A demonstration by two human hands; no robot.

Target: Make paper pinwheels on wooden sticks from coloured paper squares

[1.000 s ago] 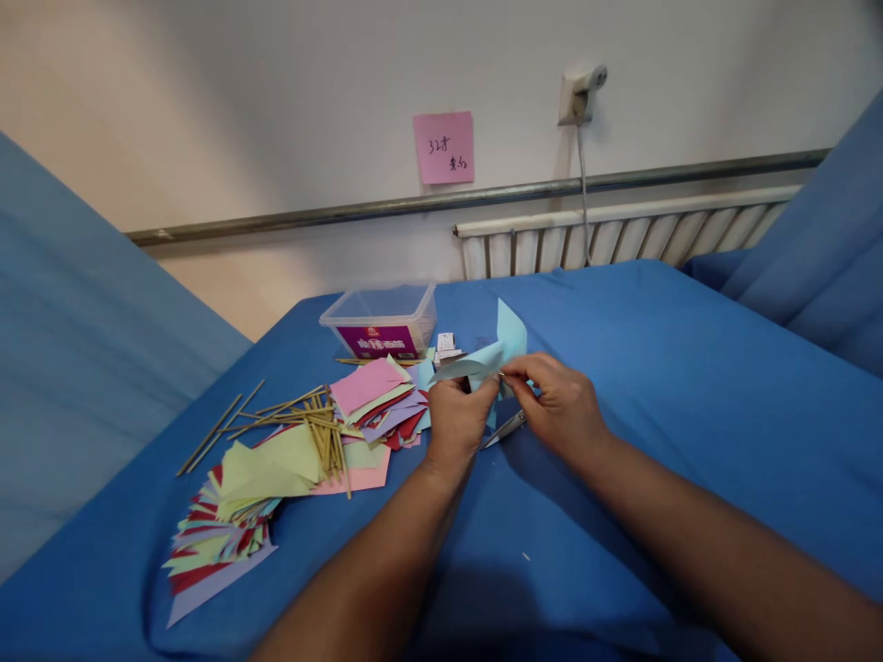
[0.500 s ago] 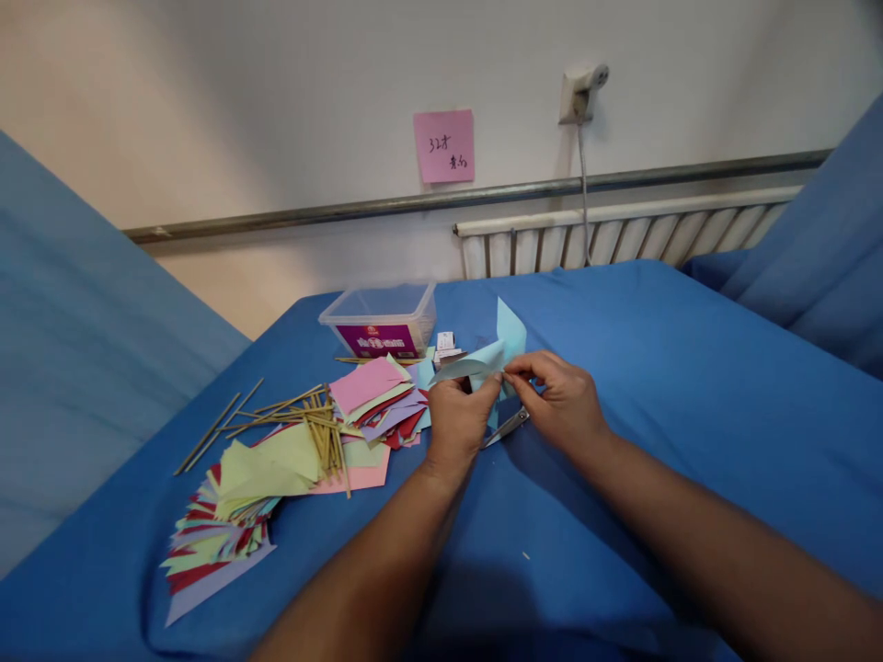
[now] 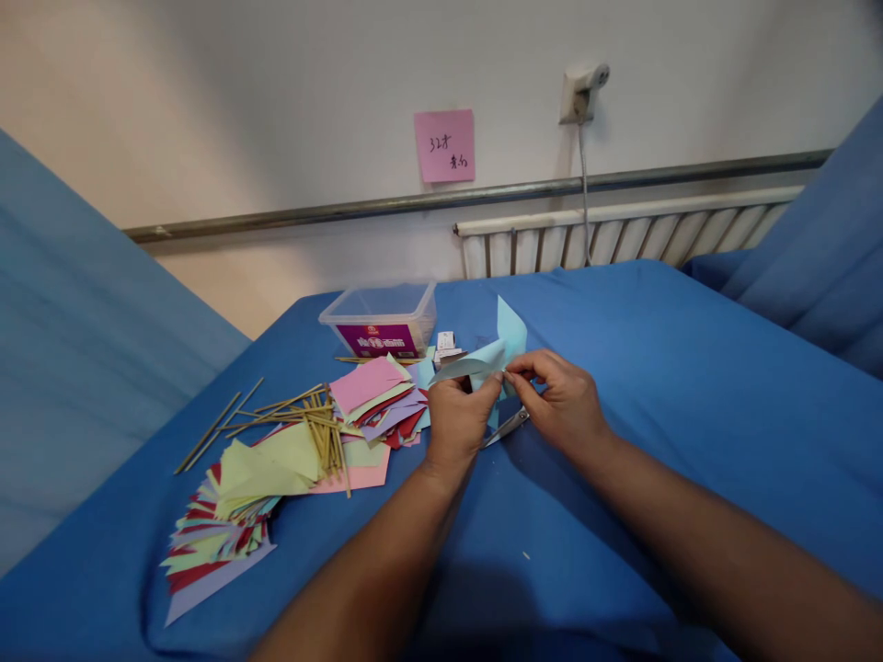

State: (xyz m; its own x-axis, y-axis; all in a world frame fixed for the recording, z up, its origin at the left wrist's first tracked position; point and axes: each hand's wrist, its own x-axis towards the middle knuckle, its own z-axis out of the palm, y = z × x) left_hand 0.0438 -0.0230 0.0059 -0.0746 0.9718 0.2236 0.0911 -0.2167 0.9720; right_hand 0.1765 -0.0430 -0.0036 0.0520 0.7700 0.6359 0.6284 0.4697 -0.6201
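Together, both hands pinch the pale blue paper above the blue sheet: left hand closed on its near-left part, right hand closed at its middle. Its free flap points up and far, beyond the fingers. Scissors lie just beneath, between the hands.

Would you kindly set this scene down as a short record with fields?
Left hand: pinches the light blue paper piece
Right hand: pinches the same piece from the other side
Under the hands: metal scissors on the blue cloth
To the left: coloured paper pieces, wooden sticks
Behind: clear plastic box
Wall: pink note
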